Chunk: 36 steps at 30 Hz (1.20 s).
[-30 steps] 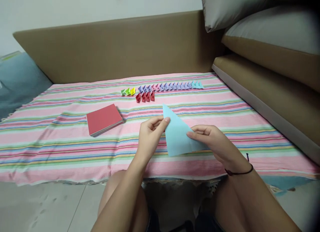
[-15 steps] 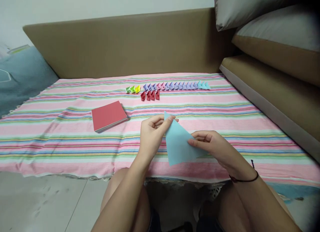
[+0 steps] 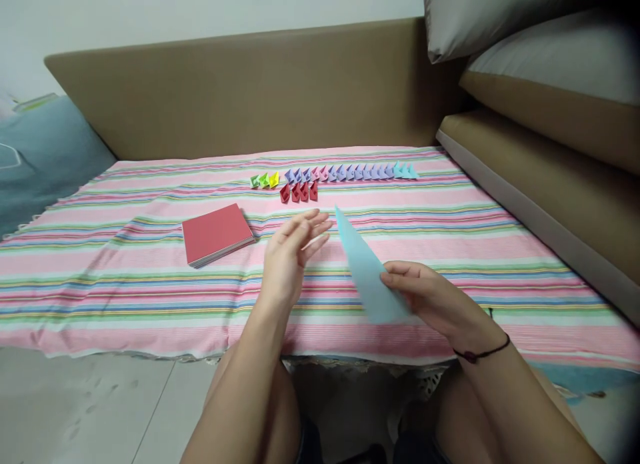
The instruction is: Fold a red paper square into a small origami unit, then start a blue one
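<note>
One pale blue sheet of paper (image 3: 367, 274) hangs at a slant above a striped cloth (image 3: 125, 271) spread over a sofa seat, in front of a person's knees. The right hand (image 3: 424, 292) pinches it by its right edge, thumb on the near side and fingers behind; gripping only the edge seems meant to leave most of the surface free. The sheet narrows to a point at its upper left and is slightly blurred, so I cannot tell whether it is folded or simply tilted. The left hand (image 3: 286, 259) is just beside that point but apart from it, fingers loosely spread, holding nothing.

The left forearm slopes up from the bottom, palm turned inward. The right forearm reaches in from the lower right, a dark bracelet (image 3: 481, 353) around its wrist.

Farther back, small folded paper shapes stand in lines: a long row of purple, pink and light blue (image 3: 350, 173), a green and yellow group (image 3: 265, 181) to its left, and four red ones (image 3: 299, 193) nearer. They are probably lined up for neatness and roughly by colour. A red-topped stack (image 3: 216, 234) lies left of the hands, likely set aside yet within reach.
</note>
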Available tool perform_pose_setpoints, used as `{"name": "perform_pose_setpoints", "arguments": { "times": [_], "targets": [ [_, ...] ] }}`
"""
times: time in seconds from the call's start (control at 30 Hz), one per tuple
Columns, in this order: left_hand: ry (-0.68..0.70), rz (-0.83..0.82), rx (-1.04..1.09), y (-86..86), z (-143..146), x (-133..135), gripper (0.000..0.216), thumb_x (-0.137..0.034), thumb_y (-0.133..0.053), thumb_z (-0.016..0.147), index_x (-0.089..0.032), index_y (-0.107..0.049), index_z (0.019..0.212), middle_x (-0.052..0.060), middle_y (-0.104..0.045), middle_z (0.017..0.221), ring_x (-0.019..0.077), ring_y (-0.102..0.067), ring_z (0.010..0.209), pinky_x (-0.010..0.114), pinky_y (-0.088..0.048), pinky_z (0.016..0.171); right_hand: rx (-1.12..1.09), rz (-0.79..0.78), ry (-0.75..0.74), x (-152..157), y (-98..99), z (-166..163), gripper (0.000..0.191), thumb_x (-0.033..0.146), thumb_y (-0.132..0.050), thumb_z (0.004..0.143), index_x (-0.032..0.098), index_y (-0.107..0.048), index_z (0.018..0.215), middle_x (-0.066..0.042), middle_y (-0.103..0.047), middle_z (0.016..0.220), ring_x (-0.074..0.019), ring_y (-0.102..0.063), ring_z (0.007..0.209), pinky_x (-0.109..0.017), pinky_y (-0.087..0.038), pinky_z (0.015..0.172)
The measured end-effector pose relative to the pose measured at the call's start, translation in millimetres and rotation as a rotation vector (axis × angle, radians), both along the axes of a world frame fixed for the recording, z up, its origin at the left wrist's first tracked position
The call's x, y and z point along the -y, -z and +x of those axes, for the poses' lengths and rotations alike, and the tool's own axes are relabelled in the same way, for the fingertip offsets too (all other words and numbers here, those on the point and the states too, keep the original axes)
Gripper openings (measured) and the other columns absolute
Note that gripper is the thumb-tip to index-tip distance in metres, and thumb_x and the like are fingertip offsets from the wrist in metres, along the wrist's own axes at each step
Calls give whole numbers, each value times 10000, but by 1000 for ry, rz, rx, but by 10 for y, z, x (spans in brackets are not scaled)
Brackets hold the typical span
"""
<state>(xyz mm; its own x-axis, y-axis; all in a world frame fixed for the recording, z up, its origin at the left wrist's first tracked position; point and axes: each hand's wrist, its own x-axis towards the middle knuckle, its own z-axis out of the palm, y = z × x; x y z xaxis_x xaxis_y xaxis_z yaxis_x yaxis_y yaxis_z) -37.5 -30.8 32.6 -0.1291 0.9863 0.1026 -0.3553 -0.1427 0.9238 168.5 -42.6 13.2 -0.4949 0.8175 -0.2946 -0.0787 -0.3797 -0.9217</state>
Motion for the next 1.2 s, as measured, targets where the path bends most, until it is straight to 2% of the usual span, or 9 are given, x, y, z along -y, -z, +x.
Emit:
{"name": "perform_pose_setpoints", "arguments": {
  "times": [0.07, 0.13, 0.2, 0.27, 0.37, 0.47, 0.63, 0.93, 1.2],
  "targets": [
    [229, -17, -51, 14, 87, 26, 379, -279, -701, 706, -206, -638, 1073, 94, -671, 1117, 226, -624, 1035, 309, -498, 839, -132, -45, -32, 18, 1, -51, 219, 387, -647, 755, 171, -616, 759, -2, -541, 657, -115, -485, 591, -264, -424, 594],
    [370, -48, -86, 39, 187, 60, 422, -265, -739, 671, -190, -635, 1074, 101, -696, 1031, 233, -651, 946, 310, -505, 785, -220, -50, -69, 36, 16, -104, 187, 358, -588, 793, 178, -611, 749, 19, -470, 598, -111, -444, 569, -284, -438, 633],
    [346, -61, -97, 71, 256, 82, 321, -272, -750, 663, -158, -662, 949, 71, -718, 855, 194, -664, 778, 285, -504, 699, -250, -29, -97, 47, 39, -145, 170, 323, -542, 818, 185, -624, 763, 25, -459, 578, -114, -442, 572, -295, -443, 670],
    [278, -63, -117, 95, 273, 85, 247, -280, -754, 658, -139, -662, 840, 48, -711, 762, 162, -644, 677, 265, -495, 636, -207, 9, -61, 44, 58, -165, 180, 328, -526, 834, 194, -645, 821, 1, -546, 644, -130, -497, 630, -299, -449, 693],
    [216, -77, -149, 100, 234, 70, 262, -284, -755, 654, -135, -665, 850, 55, -719, 806, 171, -646, 703, 273, -512, 636, -121, 65, 121, 18, 62, -156, 292, 442, -476, 868, 230, -644, 976, -40, -654, 865, -173, -579, 768, -299, -472, 685],
    [173, -90, -175, 84, 199, 62, 309, -287, -754, 652, -130, -670, 904, 74, -724, 850, 201, -661, 759, 294, -531, 658, -94, 197, 260, 10, 33, -130, 450, 563, -384, 873, 228, -642, 1028, -62, -674, 918, -207, -616, 808, -314, -496, 668],
    [171, -78, -200, 72, 211, 68, 318, -307, -751, 656, -126, -672, 906, 81, -729, 845, 223, -673, 767, 314, -543, 671, 170, 440, 390, 82, -25, -142, 270, 449, -653, 749, 205, -680, 860, -40, -698, 811, -235, -640, 767, -324, -510, 643],
    [115, -131, -231, 108, 213, 51, 260, -394, -704, 703, -141, -646, 686, 21, -680, 632, 166, -649, 611, 296, -543, 652, 191, 403, 462, 73, -31, -139, 208, 391, -675, 739, 185, -673, 767, -25, -703, 764, -231, -638, 760, -304, -498, 618],
    [1, -145, -188, 89, 144, 15, 253, -370, -730, 674, -142, -694, 777, 38, -712, 741, 152, -663, 695, 279, -540, 719, 126, 346, 359, 42, 48, -75, 224, 385, -669, 757, 171, -686, 823, -31, -705, 797, -202, -621, 749, -305, -491, 648]
  ]
}}
